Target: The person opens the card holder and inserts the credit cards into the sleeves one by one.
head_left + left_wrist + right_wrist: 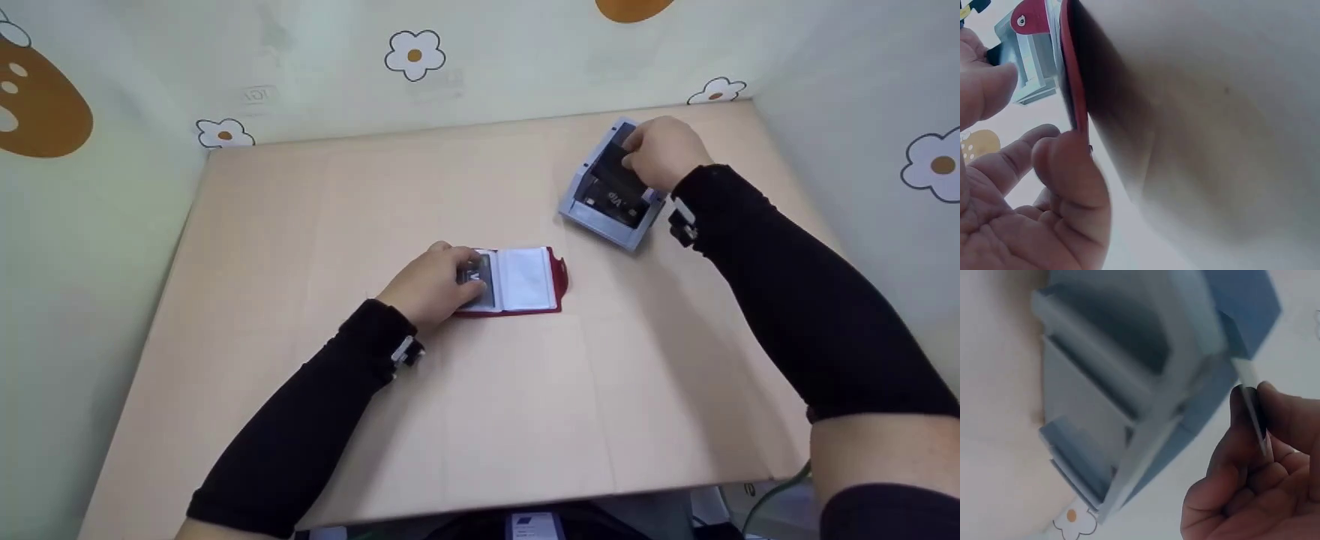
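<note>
A red card holder [562, 281] lies unfolded on the table, with a pale sleeve page [526, 279] on the right and a dark card [487, 281] in the left page. My left hand [431, 285] grips its left side, thumb and fingers over that card. In the left wrist view, a finger touches the edge of the red cover [1075, 84]. Farther right, my right hand [666, 152] pinches a thin card [1253, 413] between thumb and finger, over a grey-blue plastic box [600, 222]. Inside the box shows a dark card [613, 201] marked VIP.
The wooden table [300, 225] meets pale walls printed with flowers [415, 55] at the back and sides. Beyond the front edge are a badge [534, 526] and a green cable [776, 495].
</note>
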{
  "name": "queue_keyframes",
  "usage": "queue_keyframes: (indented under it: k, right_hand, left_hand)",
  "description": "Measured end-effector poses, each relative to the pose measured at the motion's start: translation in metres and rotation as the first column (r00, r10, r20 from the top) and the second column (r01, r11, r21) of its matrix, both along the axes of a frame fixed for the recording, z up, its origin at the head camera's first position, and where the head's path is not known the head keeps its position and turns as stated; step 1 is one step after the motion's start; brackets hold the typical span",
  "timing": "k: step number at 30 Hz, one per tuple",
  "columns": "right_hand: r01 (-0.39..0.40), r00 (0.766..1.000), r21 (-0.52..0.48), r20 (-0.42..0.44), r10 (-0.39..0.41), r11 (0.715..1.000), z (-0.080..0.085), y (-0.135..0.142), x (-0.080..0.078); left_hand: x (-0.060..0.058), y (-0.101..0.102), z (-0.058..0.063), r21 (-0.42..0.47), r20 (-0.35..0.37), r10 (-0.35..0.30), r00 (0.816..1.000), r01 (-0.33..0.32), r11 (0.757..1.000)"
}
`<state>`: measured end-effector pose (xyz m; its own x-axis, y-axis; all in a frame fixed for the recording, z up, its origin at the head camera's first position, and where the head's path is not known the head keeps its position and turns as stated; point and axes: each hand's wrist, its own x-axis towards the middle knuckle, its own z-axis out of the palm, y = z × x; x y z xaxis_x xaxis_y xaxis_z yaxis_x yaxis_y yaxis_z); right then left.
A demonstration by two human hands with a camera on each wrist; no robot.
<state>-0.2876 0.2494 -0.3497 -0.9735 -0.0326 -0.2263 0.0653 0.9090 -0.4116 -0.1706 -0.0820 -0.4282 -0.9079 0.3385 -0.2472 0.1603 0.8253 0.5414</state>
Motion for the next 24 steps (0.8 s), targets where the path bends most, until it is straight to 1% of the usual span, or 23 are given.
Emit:
queue_keyframes:
  k: [2, 4, 6, 8, 9, 10, 11, 13, 15, 16, 18, 20, 21, 23, 24]
  right_hand:
    - [0.021, 0.999, -0.064, -0.036, -0.023, 0.998, 0.005, -0.002, 0.008]
    - [0.009, 0.995, -0.133, -0.099, -0.023, 0.991, 0.009, -0.009, 0.022]
    - [-0.047, 0.988, -0.203, -0.156, 0.015, 0.978, 0.012, -0.019, 0.038]
    - [-0.15, 0.97, -0.252, -0.223, 0.094, 0.956, 0.011, -0.033, 0.054]
    - [-0.214, 0.957, -0.266, -0.252, 0.147, 0.94, 0.009, -0.041, 0.062]
    - [-0.279, 0.939, -0.279, -0.278, 0.201, 0.919, 0.007, -0.048, 0.069]
    - [-0.339, 0.919, -0.286, -0.304, 0.25, 0.896, 0.003, -0.056, 0.074]
    - [-0.451, 0.866, -0.277, -0.367, 0.34, 0.848, -0.007, -0.07, 0.083]
    - [-0.526, 0.822, -0.276, -0.409, 0.397, 0.804, -0.017, -0.082, 0.09]
    - [-0.552, 0.805, -0.274, -0.423, 0.417, 0.787, -0.022, -0.087, 0.093]
    - [-0.586, 0.779, -0.267, -0.447, 0.441, 0.765, -0.03, -0.094, 0.097]
    - [-0.599, 0.77, -0.273, -0.454, 0.448, 0.753, -0.036, -0.098, 0.099]
    - [-0.599, 0.773, -0.276, -0.447, 0.451, 0.752, -0.038, -0.099, 0.1]
    - [-0.589, 0.784, -0.276, -0.422, 0.455, 0.759, -0.042, -0.098, 0.099]
    - [-0.58, 0.794, -0.272, -0.402, 0.456, 0.768, -0.045, -0.097, 0.099]
  left_hand:
    - [0.0, 0.0, 0.001, 0.03, -0.004, 0.004, 1.0, -0.003, 1.0]
    - [0.0, 0.0, 0.003, 0.07, 0.003, 0.019, 1.0, -0.019, 0.997]
    - [-0.001, 0.0, 0.005, 0.13, 0.017, 0.044, 0.999, -0.045, 0.991]
    - [-0.002, 0.0, 0.006, 0.205, 0.038, 0.077, 0.996, -0.083, 0.975]
    - [-0.003, -0.001, 0.007, 0.256, 0.058, 0.099, 0.993, -0.11, 0.96]
    - [-0.004, -0.001, 0.009, 0.314, 0.082, 0.115, 0.99, -0.135, 0.94]
    - [-0.005, -0.001, 0.01, 0.373, 0.111, 0.128, 0.986, -0.161, 0.914]
    - [-0.006, 0.0, 0.013, 0.479, 0.177, 0.141, 0.974, -0.21, 0.852]
    - [-0.007, 0.001, 0.015, 0.564, 0.249, 0.127, 0.96, -0.25, 0.787]
    - [-0.007, 0.002, 0.015, 0.591, 0.272, 0.113, 0.956, -0.259, 0.764]
    - [-0.007, 0.003, 0.016, 0.618, 0.302, 0.083, 0.95, -0.261, 0.742]
    - [-0.006, 0.004, 0.016, 0.629, 0.323, 0.072, 0.944, -0.271, 0.728]
    - [-0.006, 0.005, 0.016, 0.631, 0.33, 0.075, 0.941, -0.279, 0.723]
    - [-0.005, 0.006, 0.015, 0.628, 0.342, 0.099, 0.935, -0.305, 0.716]
    - [-0.005, 0.006, 0.015, 0.624, 0.348, 0.116, 0.93, -0.323, 0.712]
